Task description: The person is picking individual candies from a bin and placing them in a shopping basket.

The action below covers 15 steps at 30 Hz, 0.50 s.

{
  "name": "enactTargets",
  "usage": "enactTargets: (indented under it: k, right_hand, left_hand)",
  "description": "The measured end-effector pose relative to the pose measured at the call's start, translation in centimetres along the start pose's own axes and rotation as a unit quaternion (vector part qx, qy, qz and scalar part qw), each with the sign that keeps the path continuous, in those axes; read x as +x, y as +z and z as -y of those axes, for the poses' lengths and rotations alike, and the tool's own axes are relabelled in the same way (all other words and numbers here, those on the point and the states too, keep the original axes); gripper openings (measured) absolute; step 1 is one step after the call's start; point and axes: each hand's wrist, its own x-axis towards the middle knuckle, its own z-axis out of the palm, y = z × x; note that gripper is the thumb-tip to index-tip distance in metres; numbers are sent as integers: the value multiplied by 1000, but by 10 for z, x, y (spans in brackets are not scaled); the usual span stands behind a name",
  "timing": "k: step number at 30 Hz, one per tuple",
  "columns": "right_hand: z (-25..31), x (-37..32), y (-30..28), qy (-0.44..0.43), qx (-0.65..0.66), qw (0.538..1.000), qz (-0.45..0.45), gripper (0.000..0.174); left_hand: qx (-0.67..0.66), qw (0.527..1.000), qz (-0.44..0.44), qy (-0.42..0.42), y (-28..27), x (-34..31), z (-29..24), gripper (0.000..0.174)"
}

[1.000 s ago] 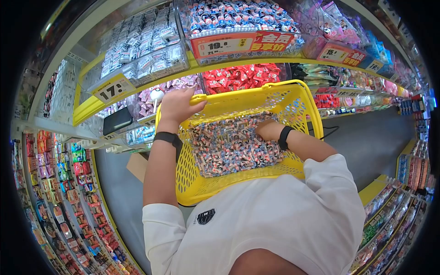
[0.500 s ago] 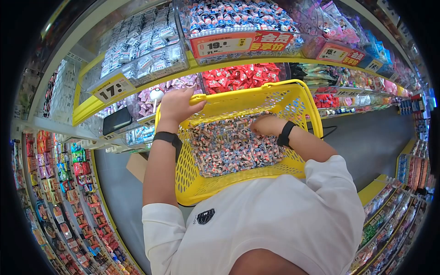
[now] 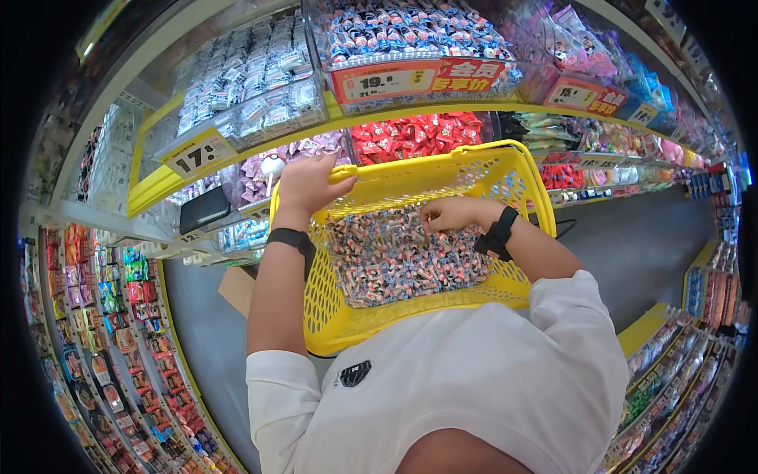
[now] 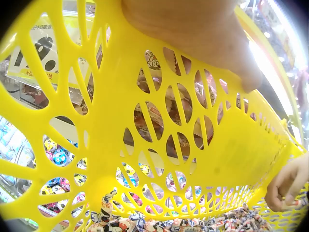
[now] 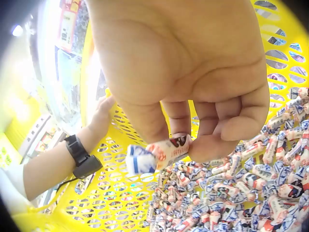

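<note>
A yellow plastic basket [image 3: 332, 324] with pierced walls holds a layer of wrapped candies [image 3: 387, 268] in white, blue and pink paper. My left hand [image 3: 309, 189] grips the basket's far rim near its left corner; in the left wrist view its fingers overlap the yellow rim from above. Over the candies, inside the basket, hovers my right hand [image 3: 458, 213]. Between its thumb and fingers it pinches one wrapped candy [image 5: 166, 153], whose blue-and-white twisted end points out to the left in the right wrist view.
Behind the basket stand shelf bins of white-wrapped candy [image 3: 245, 71], blue-wrapped candy [image 3: 418, 31] and red packets [image 3: 418, 134], with price signs [image 3: 391, 79]. A black phone-like object [image 3: 204, 208] lies at the shelf edge. Racks of packaged snacks [image 3: 118, 332] line the left side.
My right hand has risen out of the candy layer and shifted left over it, its fingers now visible. The left hand keeps its hold on the rim, and the basket stays nearly in place.
</note>
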Motion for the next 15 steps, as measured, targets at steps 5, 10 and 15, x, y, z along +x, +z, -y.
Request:
enactTargets:
  k: [5, 10, 15]
  right_hand:
    - [13, -8, -4, -37, 85, 995, 27, 13]
    - [12, -4, 1, -60, -45, 994, -78, 16]
    - [-12, 20, 38, -101, -210, 966, -113, 30]
  left_hand:
    - [-1, 1000, 1, -4, -2, 0, -1, 44]
    - [3, 1000, -3, -1, -1, 0, -1, 44]
    - [12, 1000, -10, 5, 4, -1, 1, 44]
